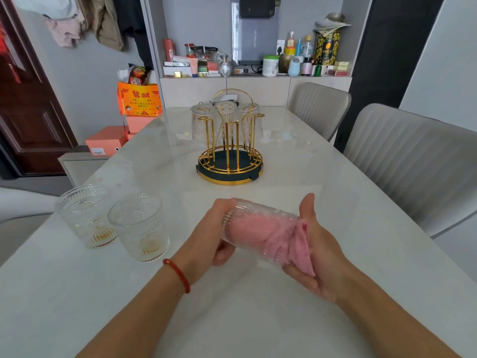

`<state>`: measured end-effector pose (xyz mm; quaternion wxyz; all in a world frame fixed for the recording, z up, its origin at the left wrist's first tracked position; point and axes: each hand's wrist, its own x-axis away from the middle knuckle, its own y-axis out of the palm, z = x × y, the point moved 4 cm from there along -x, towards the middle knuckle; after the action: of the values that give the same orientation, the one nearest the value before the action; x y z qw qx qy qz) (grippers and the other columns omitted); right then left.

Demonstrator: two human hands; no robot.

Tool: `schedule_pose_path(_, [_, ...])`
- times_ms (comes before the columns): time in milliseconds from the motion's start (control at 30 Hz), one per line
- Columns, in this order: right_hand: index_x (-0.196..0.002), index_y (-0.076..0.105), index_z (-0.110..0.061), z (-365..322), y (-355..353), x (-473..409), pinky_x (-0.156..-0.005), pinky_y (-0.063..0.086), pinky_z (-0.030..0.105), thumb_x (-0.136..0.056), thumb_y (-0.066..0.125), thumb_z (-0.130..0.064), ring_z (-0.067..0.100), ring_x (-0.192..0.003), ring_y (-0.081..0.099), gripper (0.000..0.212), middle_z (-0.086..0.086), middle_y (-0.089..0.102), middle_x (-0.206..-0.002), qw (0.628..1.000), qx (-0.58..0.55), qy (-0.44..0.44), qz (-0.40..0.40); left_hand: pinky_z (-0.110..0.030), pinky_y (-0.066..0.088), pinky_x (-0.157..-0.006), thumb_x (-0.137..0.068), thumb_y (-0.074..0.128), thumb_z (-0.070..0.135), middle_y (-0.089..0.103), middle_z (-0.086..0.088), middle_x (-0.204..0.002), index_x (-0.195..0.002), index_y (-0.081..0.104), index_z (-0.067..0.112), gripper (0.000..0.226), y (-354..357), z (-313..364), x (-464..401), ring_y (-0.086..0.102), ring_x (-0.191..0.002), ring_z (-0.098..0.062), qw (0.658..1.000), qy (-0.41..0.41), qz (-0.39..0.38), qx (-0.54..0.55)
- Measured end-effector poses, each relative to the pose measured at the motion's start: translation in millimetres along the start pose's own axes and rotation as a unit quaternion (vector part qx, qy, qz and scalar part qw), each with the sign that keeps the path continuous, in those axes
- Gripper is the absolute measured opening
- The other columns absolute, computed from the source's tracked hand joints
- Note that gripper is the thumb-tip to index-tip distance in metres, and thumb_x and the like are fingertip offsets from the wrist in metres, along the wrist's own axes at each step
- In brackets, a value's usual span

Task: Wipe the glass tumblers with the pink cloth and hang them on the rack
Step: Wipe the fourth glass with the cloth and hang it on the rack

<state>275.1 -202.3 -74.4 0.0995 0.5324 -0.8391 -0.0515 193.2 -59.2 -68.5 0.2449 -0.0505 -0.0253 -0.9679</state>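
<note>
head view over a pale marble-look table [296,177]. held on its side above the near table edge: a ribbed clear glass tumbler [258,229], stuffed with the pink cloth [273,236]. left hand [209,236] wrapped around the tumbler's base end, fingers curled underneath. right hand [317,251] at the mouth end, thumb up, palm cupping the rim and the cloth tail spilling out; fingers apparently clamped on the cloth, though partly hidden.

two more tumblers [113,220] upright on the table to the left, close together, embossed with beads and ribs, thick-based. farther back, a gold wire rack [230,140] on a round dark tray, with three tumblers already hung upside down on its pegs and near pegs bare.

likely handling: glass stiff, fairly heavy at the base, breakable on the hard tabletop; ribbing probably lends grip, but slippery if damp. best held around the ribbed wall near the base, as now. cloth soft, fluffy, easily bunched to fill the inside.

grey padded chairs [413,161] along the right side; cluttered shelf [255,60] behind.
</note>
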Motion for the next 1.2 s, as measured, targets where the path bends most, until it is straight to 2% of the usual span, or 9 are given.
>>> schedule_pose_path(167, [-0.041,0.05,-0.013,-0.9,20.5,2.8,-0.036,0.031,0.024,-0.092,0.014,-0.067,0.013,-0.025,0.029,0.083,0.0,0.038,-0.034,0.994,0.093,-0.043,0.039,-0.017,0.024,-0.036,-0.103,0.042,0.027,0.049,-0.002,-0.06,-0.086,0.07,0.013,0.035,1.9,2.7,-3.4,0.039,-0.035,-0.007,0.987,0.003,0.154,-0.052])
schedule_pose_path(400, [-0.133,0.064,-0.027,-1.8,16.1,-6.5,-0.05,0.049,0.012,-0.096,0.01,-0.068,0.001,-0.063,0.07,0.077,-0.002,0.061,-0.14,0.909,-0.336,0.018,-0.248,-0.031,0.05,-0.072,-0.099,0.033,0.034,0.067,0.0,-0.094,-0.103,0.068,0.009,0.043,0.4,10.4,5.5,0.064,-0.087,-0.019,0.876,0.42,0.141,-0.19])
schedule_pose_path(500, [-0.121,0.065,0.003,2.8,-0.5,-5.0,-0.029,0.03,0.017,-0.076,0.04,-0.088,0.022,-0.028,0.043,0.105,0.039,0.054,-0.094,0.982,-0.157,0.025,-0.1,-0.027,0.045,-0.056,-0.09,0.04,0.042,0.066,0.003,-0.079,-0.113,0.067,0.012,0.047,0.9,10.8,3.3,0.062,-0.067,-0.014,0.957,0.281,0.037,-0.068])
schedule_pose_path(633, [-0.037,0.051,-0.015,-20.8,15.9,11.9,-0.042,0.027,0.016,-0.084,0.017,-0.07,0.016,-0.03,0.037,0.08,0.004,0.046,-0.035,0.972,0.215,-0.092,0.014,-0.021,0.02,-0.046,-0.097,0.04,0.055,0.038,-0.012,-0.058,-0.11,0.073,0.019,0.051,1.4,-12.9,2.5,0.025,-0.042,-0.016,1.0,-0.029,0.003,-0.009])
schedule_pose_path(767, [-0.039,0.045,-0.007,-13.1,25.9,8.7,-0.036,0.025,0.017,-0.089,0.018,-0.068,0.012,-0.027,0.028,0.084,0.001,0.037,-0.034,0.985,0.159,-0.069,0.025,-0.017,0.023,-0.043,-0.102,0.042,0.028,0.052,-0.008,-0.063,-0.081,0.071,0.016,0.038,-2.8,-7.8,-2.3,0.035,-0.042,-0.016,0.989,0.06,0.137,-0.004])
schedule_pose_path(867, [-0.108,0.075,-0.006,1.4,17.8,-4.8,-0.027,0.029,0.018,-0.088,0.035,-0.077,0.009,-0.028,0.034,0.084,0.027,0.053,-0.087,0.981,-0.161,0.061,-0.086,-0.024,0.044,-0.052,-0.104,0.038,0.027,0.065,0.005,-0.076,-0.086,0.07,0.015,0.038,-2.9,6.8,4.9,0.057,-0.066,-0.014,0.93,0.302,0.184,-0.099])
schedule_pose_path(967, [-0.137,0.059,-0.018,-3.4,8.6,-11.1,-0.041,0.044,0.01,-0.102,0.012,-0.059,0.004,-0.047,0.059,0.072,0.004,0.063,-0.135,0.93,-0.317,0.036,-0.183,-0.033,0.051,-0.071,-0.102,0.033,0.031,0.069,-0.001,-0.094,-0.101,0.069,0.013,0.04,-1.1,9.4,5.1,0.064,-0.086,-0.021,0.879,0.423,0.138,-0.171])
schedule_pose_path(1067, [-0.133,0.058,-0.001,5.8,1.7,-12.6,-0.024,0.031,0.018,-0.074,0.051,-0.085,0.009,-0.027,0.042,0.103,0.023,0.062,-0.12,0.958,-0.257,0.069,-0.103,-0.023,0.042,-0.051,-0.096,0.035,0.037,0.063,0.002,-0.08,-0.104,0.069,0.014,0.042,1.4,10.7,-1.8,0.056,-0.062,-0.008,0.953,0.283,0.066,-0.088])
schedule_pose_path(1200, [-0.067,0.065,0.011,-14.2,3.4,3.7,-0.034,0.036,0.031,-0.081,0.018,-0.083,0.014,-0.027,0.03,0.106,0.003,0.043,-0.038,0.978,0.201,-0.036,0.033,-0.016,0.019,-0.045,-0.094,0.038,0.042,0.038,-0.01,-0.064,-0.109,0.069,0.014,0.044,-1.0,-12.3,-3.5,0.025,-0.041,-0.016,0.997,-0.077,0.027,-0.01])
